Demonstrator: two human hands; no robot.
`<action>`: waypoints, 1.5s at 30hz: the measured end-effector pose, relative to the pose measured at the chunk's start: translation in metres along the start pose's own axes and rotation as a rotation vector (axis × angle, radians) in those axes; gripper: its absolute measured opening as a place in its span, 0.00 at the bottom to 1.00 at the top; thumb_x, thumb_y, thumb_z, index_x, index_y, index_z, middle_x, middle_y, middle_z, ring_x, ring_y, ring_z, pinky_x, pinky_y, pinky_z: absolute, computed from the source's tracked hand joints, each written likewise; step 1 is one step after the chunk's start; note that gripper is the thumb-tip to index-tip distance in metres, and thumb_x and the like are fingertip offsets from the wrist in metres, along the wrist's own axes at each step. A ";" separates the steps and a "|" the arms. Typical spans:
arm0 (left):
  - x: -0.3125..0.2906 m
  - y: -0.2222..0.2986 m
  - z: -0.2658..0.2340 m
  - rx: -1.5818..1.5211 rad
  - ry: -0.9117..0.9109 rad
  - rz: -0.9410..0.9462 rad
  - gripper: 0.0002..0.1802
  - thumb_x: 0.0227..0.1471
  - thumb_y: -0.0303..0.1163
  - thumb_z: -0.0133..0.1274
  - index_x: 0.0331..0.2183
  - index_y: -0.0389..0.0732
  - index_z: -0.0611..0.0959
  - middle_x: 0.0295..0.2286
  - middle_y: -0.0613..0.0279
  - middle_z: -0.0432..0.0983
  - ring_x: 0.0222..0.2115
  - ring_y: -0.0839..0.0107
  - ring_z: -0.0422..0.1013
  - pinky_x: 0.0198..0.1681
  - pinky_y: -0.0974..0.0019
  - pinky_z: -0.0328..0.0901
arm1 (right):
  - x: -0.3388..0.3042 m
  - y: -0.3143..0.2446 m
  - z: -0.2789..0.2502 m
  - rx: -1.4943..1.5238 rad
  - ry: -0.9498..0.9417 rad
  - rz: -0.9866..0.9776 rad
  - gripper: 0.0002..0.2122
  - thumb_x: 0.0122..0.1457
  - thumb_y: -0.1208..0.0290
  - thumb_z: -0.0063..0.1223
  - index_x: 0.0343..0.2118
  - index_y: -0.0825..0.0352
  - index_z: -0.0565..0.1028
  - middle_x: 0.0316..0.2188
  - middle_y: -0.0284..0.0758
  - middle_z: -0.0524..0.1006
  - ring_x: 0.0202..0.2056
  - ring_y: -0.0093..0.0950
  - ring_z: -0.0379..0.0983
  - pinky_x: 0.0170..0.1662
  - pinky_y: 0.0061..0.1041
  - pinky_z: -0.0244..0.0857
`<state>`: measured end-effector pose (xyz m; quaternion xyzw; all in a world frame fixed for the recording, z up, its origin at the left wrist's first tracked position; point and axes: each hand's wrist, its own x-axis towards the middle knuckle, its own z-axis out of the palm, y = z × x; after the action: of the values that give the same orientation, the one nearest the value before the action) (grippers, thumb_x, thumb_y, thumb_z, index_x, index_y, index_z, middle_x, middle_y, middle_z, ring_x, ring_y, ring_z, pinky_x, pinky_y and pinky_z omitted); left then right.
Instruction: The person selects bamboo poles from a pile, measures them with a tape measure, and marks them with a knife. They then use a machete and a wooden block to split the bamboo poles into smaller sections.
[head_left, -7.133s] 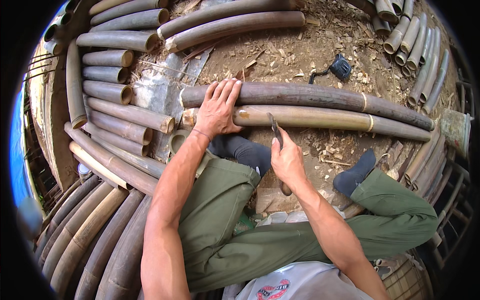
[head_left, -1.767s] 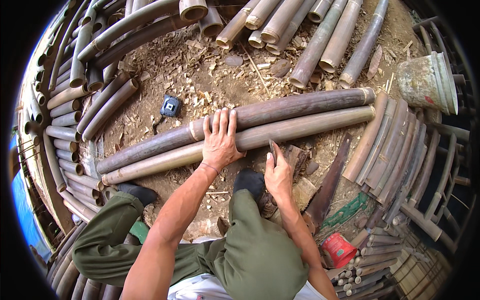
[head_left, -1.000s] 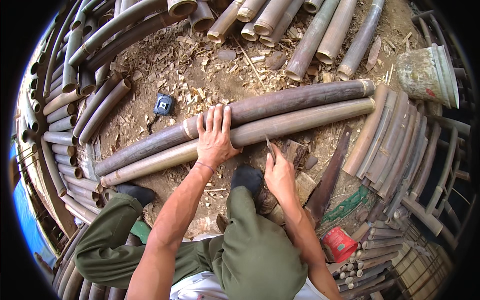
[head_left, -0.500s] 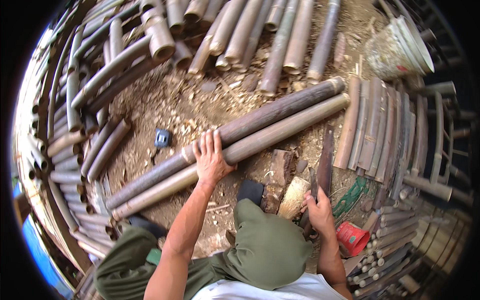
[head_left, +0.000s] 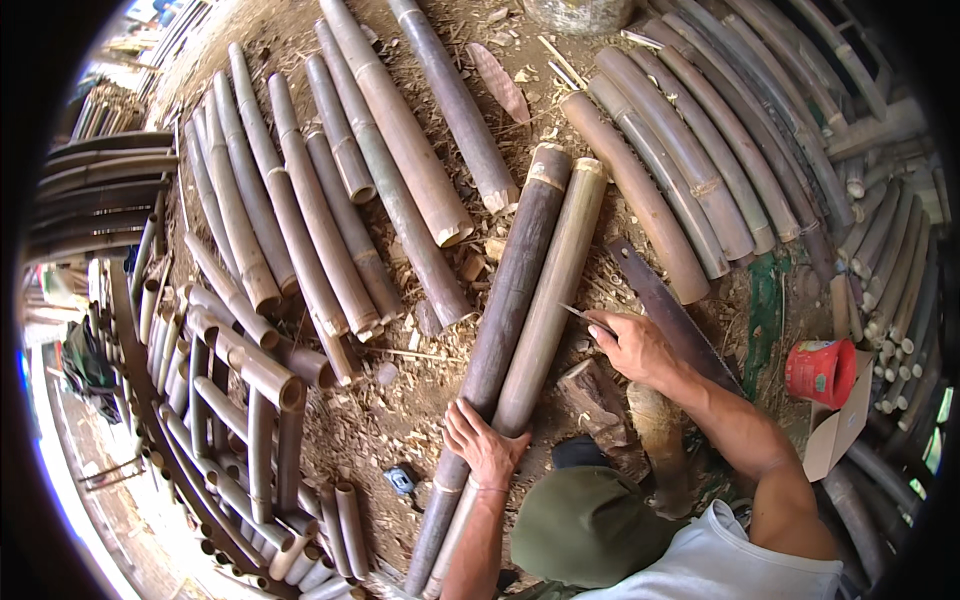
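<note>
Two long bamboo poles lie side by side on the ground in front of me: a dark brown pole [head_left: 515, 285] on the left and a paler greenish pole [head_left: 553, 275] on the right. My left hand [head_left: 482, 447] grips across both, its fingers over the dark pole and its thumb by the paler one. In my right hand [head_left: 643, 348], a knife [head_left: 588, 320] points left, its tip close to the paler pole. Whether the tip touches is unclear, and the knife's handle is hidden in the fist. To the right of that hand lies a dark saw [head_left: 680, 322] with a toothed edge.
Wooden blocks [head_left: 600, 405] stand by my knee. Several bamboo poles [head_left: 400, 215] lie ahead, and split-looking lengths [head_left: 690, 180] at the right. A blue tape measure [head_left: 400, 480], green netting [head_left: 763, 318] and a red bucket [head_left: 822, 372] sit around me. Bamboo frames [head_left: 255, 400] fill the left.
My view has turned right, so the poles appear steeper. My right hand has moved forward from beside the wooden block to the paler pole with the knife. The left hand stays on the poles.
</note>
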<state>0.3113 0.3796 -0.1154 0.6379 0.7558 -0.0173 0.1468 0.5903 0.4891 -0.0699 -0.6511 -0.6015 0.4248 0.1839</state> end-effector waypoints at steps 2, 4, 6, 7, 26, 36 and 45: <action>0.001 -0.002 0.002 -0.012 0.005 0.029 0.77 0.19 0.52 0.76 0.63 0.29 0.51 0.61 0.38 0.49 0.63 0.43 0.46 0.66 0.42 0.39 | 0.007 0.003 0.004 0.013 -0.013 -0.007 0.15 0.65 0.68 0.49 0.49 0.72 0.76 0.44 0.49 0.79 0.46 0.41 0.78 0.50 0.34 0.71; 0.001 -0.001 0.003 0.010 -0.025 -0.014 0.77 0.20 0.52 0.76 0.63 0.29 0.50 0.61 0.39 0.49 0.63 0.44 0.47 0.66 0.42 0.40 | 0.012 0.006 0.008 0.041 0.000 -0.029 0.15 0.65 0.68 0.50 0.48 0.72 0.77 0.45 0.48 0.79 0.46 0.41 0.78 0.50 0.34 0.71; 0.003 -0.003 0.002 0.018 -0.004 -0.006 0.76 0.21 0.52 0.75 0.63 0.29 0.49 0.60 0.39 0.49 0.63 0.44 0.47 0.66 0.42 0.40 | 0.017 0.004 0.012 0.047 -0.006 -0.033 0.15 0.64 0.68 0.50 0.47 0.73 0.77 0.45 0.48 0.79 0.46 0.41 0.78 0.50 0.34 0.71; 0.004 -0.003 0.002 0.017 0.012 -0.005 0.76 0.21 0.52 0.75 0.63 0.29 0.49 0.60 0.39 0.50 0.62 0.44 0.47 0.66 0.42 0.40 | 0.020 0.005 0.013 0.064 0.011 -0.041 0.14 0.64 0.68 0.50 0.47 0.71 0.78 0.44 0.47 0.80 0.46 0.41 0.78 0.50 0.34 0.72; 0.003 -0.006 0.009 0.040 0.035 0.021 0.76 0.22 0.54 0.74 0.64 0.29 0.49 0.61 0.40 0.50 0.63 0.44 0.47 0.65 0.40 0.42 | 0.021 -0.002 0.016 -0.098 0.066 -0.094 0.10 0.62 0.68 0.53 0.39 0.69 0.78 0.29 0.46 0.79 0.29 0.44 0.79 0.32 0.39 0.74; 0.000 -0.007 0.008 0.090 0.001 -0.017 0.78 0.23 0.55 0.73 0.65 0.31 0.46 0.62 0.36 0.49 0.63 0.43 0.47 0.66 0.41 0.42 | -0.106 0.044 -0.061 -0.149 0.120 0.278 0.16 0.64 0.63 0.48 0.42 0.74 0.76 0.30 0.55 0.78 0.36 0.54 0.75 0.40 0.46 0.69; -0.002 0.001 -0.006 -0.002 -0.017 0.004 0.75 0.28 0.56 0.73 0.65 0.33 0.46 0.62 0.36 0.48 0.64 0.43 0.46 0.66 0.41 0.41 | -0.146 0.170 -0.081 -0.532 0.439 0.708 0.46 0.51 0.74 0.57 0.68 0.72 0.38 0.56 0.53 0.59 0.54 0.52 0.62 0.57 0.43 0.61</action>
<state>0.3110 0.3793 -0.1093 0.6392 0.7531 -0.0217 0.1539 0.7721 0.3390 -0.1024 -0.9139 -0.3782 0.1457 -0.0220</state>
